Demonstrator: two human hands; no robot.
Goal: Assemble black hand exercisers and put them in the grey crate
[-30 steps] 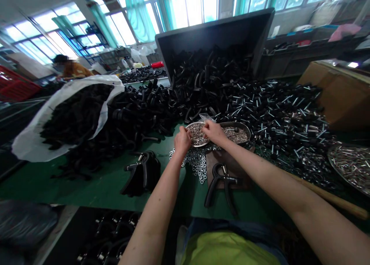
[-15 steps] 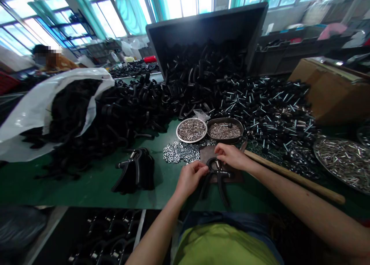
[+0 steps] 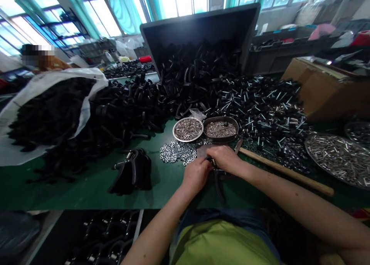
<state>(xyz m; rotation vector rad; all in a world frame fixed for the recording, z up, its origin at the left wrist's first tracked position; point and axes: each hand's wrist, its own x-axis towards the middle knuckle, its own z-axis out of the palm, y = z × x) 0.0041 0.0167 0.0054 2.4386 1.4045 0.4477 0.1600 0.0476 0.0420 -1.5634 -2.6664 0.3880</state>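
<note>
Left hand (image 3: 197,175): touched the black hand grip (image 3: 219,186); we couldn't tell whether its fingers clamped.
Right hand (image 3: 227,160): met our left at the hand grip's top, its hold hidden.
Hand grip: sat near our side of the green table (image 3: 86,193).
Beyond: we had loose nuts (image 3: 176,153), then a round dish (image 3: 187,141) beside an oval tin (image 3: 221,140).

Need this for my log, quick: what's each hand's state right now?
Left hand: closed, holding the black spring grip near its top.
Right hand: curled at the same end; its fingertips' hold cannot be told.
</note>
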